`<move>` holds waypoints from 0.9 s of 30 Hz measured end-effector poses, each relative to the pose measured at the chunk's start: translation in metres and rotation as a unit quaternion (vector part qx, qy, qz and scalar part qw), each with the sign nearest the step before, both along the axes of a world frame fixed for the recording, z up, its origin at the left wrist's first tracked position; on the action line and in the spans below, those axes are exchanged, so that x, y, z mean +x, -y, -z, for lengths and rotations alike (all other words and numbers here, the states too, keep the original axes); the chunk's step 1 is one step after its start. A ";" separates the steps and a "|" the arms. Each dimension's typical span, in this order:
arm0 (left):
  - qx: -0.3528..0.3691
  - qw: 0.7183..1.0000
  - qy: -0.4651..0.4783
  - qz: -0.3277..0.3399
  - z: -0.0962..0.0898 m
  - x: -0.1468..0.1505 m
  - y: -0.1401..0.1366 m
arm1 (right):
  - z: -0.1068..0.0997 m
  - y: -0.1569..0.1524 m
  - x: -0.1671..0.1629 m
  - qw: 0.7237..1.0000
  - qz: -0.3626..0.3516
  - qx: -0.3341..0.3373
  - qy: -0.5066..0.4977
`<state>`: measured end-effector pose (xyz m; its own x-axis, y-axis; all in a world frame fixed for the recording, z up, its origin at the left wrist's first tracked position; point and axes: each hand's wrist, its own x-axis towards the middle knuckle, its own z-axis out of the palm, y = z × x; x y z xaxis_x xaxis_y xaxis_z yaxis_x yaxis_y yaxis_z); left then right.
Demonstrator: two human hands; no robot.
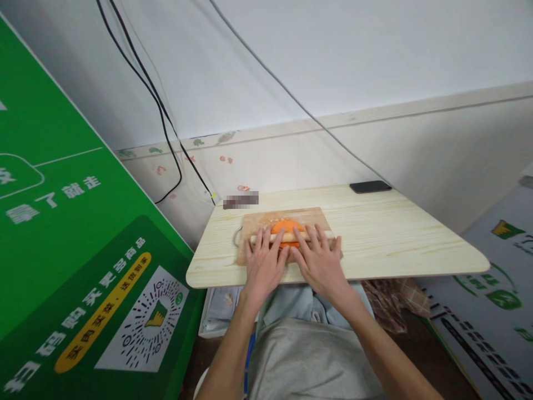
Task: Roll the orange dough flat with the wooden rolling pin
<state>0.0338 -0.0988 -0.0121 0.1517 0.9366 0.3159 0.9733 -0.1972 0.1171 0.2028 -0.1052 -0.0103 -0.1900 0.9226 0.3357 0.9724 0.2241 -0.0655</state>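
Observation:
A pale wooden rolling pin [290, 237] lies crosswise over a flattened piece of orange dough [287, 226]. The dough rests on a wooden cutting board [308, 215], and some of it shows on both the far and near sides of the pin. My left hand [265, 261] lies on the pin's left part, fingers spread and stretched over it. On the right part, my right hand [322, 261] rests the same way, fingers apart. Both thumbs point inward near the dough's near edge. Neither hand is wrapped round the pin; my palms are hidden.
The board lies on a light wood-grain table [400, 233] against the wall. A black phone [370, 187] is at the back right, a blurred dark object [240, 200] at the back left. A green panel [125, 266] stands left; cables [166, 122] hang down the wall.

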 end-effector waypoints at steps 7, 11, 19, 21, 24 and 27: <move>-0.068 0.997 0.035 -0.015 -0.023 0.005 -0.056 | -0.032 -0.054 0.004 0.995 -0.016 -0.093 -0.021; -0.071 0.997 0.040 -0.016 -0.030 0.005 -0.070 | -0.036 -0.068 -0.001 0.996 0.005 -0.084 -0.027; -0.014 0.999 0.044 -0.024 -0.013 0.006 -0.028 | -0.003 -0.028 -0.002 0.999 0.022 -0.011 -0.041; 0.011 0.999 0.037 -0.023 -0.006 0.005 -0.007 | 0.005 -0.006 -0.001 0.999 0.012 0.021 -0.031; 0.025 0.999 0.031 -0.014 0.001 0.002 0.019 | 0.013 0.021 0.002 0.998 -0.001 0.053 -0.029; 0.019 0.999 0.028 -0.009 0.005 -0.002 0.030 | 0.016 0.032 0.005 0.998 -0.013 0.060 -0.026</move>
<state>0.0320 -0.1286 -0.0168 0.1153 0.9260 0.3596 0.9692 -0.1842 0.1637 0.2078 -0.1369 -0.0264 -0.1924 0.8704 0.4532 0.9621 0.2582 -0.0874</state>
